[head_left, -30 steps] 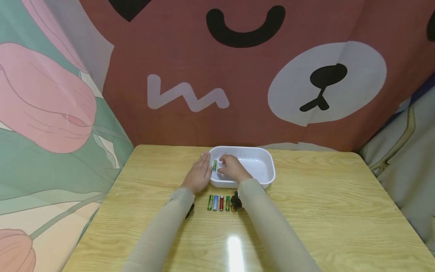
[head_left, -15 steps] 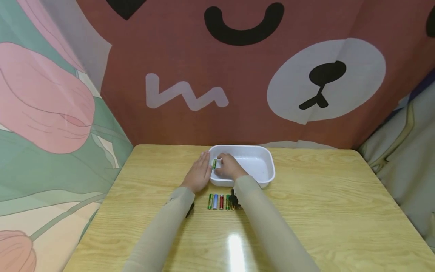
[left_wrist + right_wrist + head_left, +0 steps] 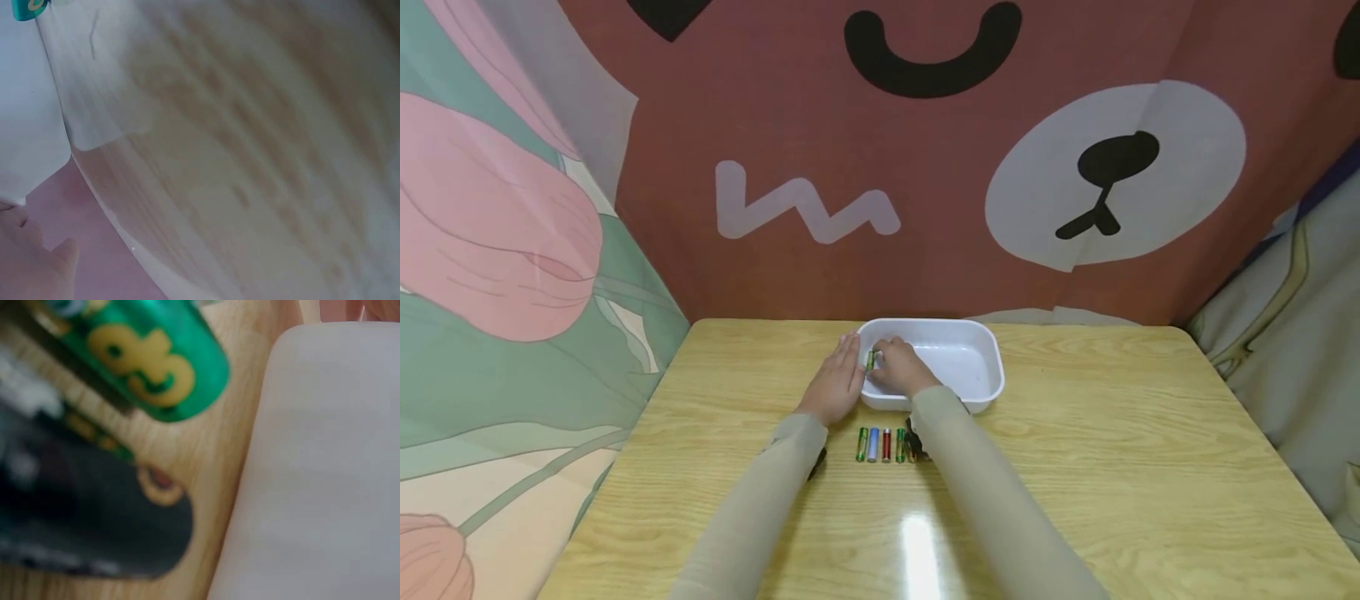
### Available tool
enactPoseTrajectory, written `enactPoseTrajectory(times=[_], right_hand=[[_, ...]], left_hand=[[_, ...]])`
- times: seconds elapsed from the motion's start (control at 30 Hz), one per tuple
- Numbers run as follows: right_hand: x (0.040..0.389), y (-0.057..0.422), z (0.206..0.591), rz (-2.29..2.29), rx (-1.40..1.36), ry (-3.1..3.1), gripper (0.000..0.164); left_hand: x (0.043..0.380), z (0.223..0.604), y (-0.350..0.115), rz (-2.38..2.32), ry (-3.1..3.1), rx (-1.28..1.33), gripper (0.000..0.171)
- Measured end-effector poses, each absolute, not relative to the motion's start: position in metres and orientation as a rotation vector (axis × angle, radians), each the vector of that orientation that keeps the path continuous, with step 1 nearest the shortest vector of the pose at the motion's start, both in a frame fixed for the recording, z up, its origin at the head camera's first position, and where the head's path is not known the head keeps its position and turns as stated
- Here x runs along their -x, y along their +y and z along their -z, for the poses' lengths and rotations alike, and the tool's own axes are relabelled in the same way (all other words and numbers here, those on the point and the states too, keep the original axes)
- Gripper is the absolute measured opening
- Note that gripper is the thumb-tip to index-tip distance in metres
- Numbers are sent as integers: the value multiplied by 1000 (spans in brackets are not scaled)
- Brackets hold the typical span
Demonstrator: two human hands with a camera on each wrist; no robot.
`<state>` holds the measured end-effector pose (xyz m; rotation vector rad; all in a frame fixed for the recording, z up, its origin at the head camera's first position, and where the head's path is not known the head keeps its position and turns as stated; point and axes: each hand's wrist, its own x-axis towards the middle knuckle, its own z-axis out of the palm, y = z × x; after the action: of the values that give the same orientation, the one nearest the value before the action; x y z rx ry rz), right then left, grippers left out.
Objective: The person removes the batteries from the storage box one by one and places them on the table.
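A green battery (image 3: 871, 361) stands at the left end inside a white plastic tray (image 3: 992, 367). My right hand (image 3: 904, 367) reaches into the tray and pinches the battery, the index finger at its far end and the thumb at its near end. My left hand (image 3: 833, 382) lies with straight fingers along the tray's left outer wall. In the left wrist view some fingers (image 3: 37, 262) show beside the white tray (image 3: 31, 119). The right wrist view looks past the tray wall (image 3: 325, 462); the right hand's grip is hidden there.
Before the tray several batteries lie side by side on the wooden table (image 3: 1112, 467), among them a blue battery (image 3: 873, 445) and a red battery (image 3: 887, 445). A green battery end (image 3: 162, 369) and a black battery (image 3: 94, 500) fill the right wrist view's left side.
My right hand has moved left inside the tray, and its fingertips have closed in on the green battery. The left hand has stayed against the tray wall.
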<state>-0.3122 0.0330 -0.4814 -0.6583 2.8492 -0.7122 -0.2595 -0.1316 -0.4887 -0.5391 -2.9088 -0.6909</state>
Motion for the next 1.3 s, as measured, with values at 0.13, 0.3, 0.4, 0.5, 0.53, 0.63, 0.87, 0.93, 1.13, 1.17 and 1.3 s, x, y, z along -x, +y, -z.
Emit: enactPoseTrajectory(times=[0.13, 0.3, 0.4, 0.5, 0.53, 0.63, 0.87, 0.93, 1.13, 1.17, 1.3], right_hand=[[312, 32, 482, 695, 662, 2852, 53], [312, 32, 484, 735, 659, 2850, 49], [311, 33, 485, 786, 652, 2847, 44], [310, 33, 485, 827, 660, 2852, 41], [310, 33, 485, 838, 663, 2849, 41], [310, 33, 485, 853, 663, 2835, 42], [312, 33, 481, 890, 649, 2807, 41], [313, 34, 479, 903, 635, 2795, 41], [313, 34, 476, 944, 592, 2763, 45], [313, 34, 477, 945, 595, 2760, 45], [312, 36, 479, 932, 598, 2769, 47]], left_hand=[[258, 488, -133, 705, -2907, 537, 59], [259, 489, -133, 684, -2912, 541, 60], [259, 489, -133, 679, -2898, 554, 60], [259, 489, -132, 680, -2887, 557, 60], [259, 489, -133, 680, -2890, 553, 60], [259, 490, -133, 679, -2905, 539, 60], [258, 487, -132, 661, -2932, 503, 60], [258, 485, -131, 654, -2946, 494, 60], [259, 483, -130, 644, -2944, 483, 60], [259, 483, -129, 644, -2944, 479, 60], [258, 483, -129, 640, -2973, 457, 60]])
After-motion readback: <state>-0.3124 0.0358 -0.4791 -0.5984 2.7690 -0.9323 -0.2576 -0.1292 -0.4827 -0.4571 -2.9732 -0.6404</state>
